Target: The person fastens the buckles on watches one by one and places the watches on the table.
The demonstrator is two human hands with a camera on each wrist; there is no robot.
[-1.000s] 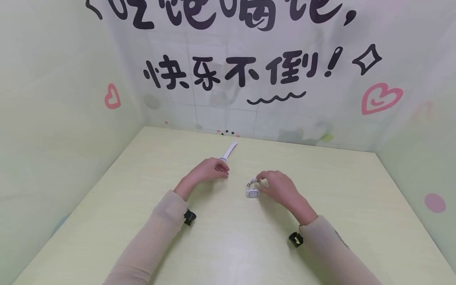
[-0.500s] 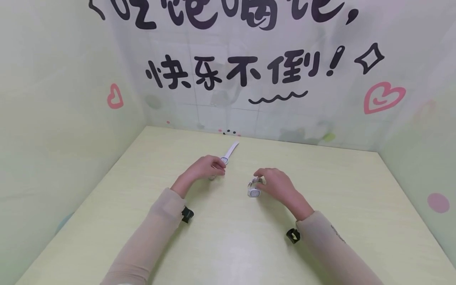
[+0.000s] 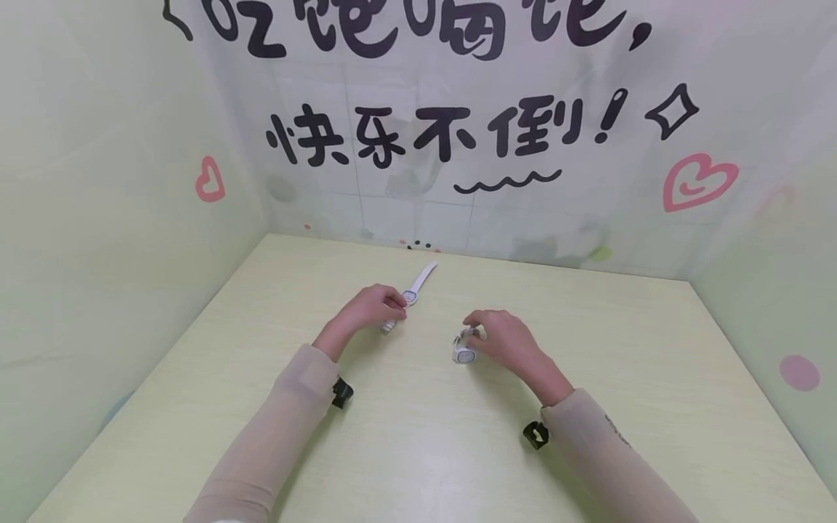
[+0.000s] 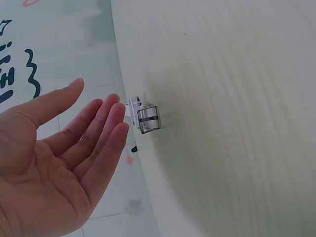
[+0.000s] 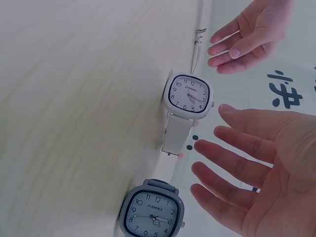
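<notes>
A white wristwatch (image 3: 410,297) lies with its strap stretched out on the table, its dial facing up. My left hand (image 3: 374,306) is beside it and covers part of the lower strap in the head view; in the left wrist view the fingers are relaxed, with the metal buckle (image 4: 149,120) beyond the fingertips. A second square-dialled wristwatch (image 3: 466,355), its strap looped, stands by my right hand (image 3: 512,340). This watch's dial (image 5: 152,212) looks greyer in the right wrist view. There, the right fingers are spread loosely, apart from both watches, holding nothing.
The pale wood-grain table (image 3: 418,436) meets printed fabric walls at the back and both sides. Black lettering and pink hearts decorate the back wall (image 3: 418,196). A black clip-like mount (image 3: 536,434) sits at the right cuff, another (image 3: 342,393) at the left.
My left hand has drawn slightly left, uncovering the white watch's dial and its buckle end. My right fingertips have shifted slightly left over the looped watch, which stays in place.
</notes>
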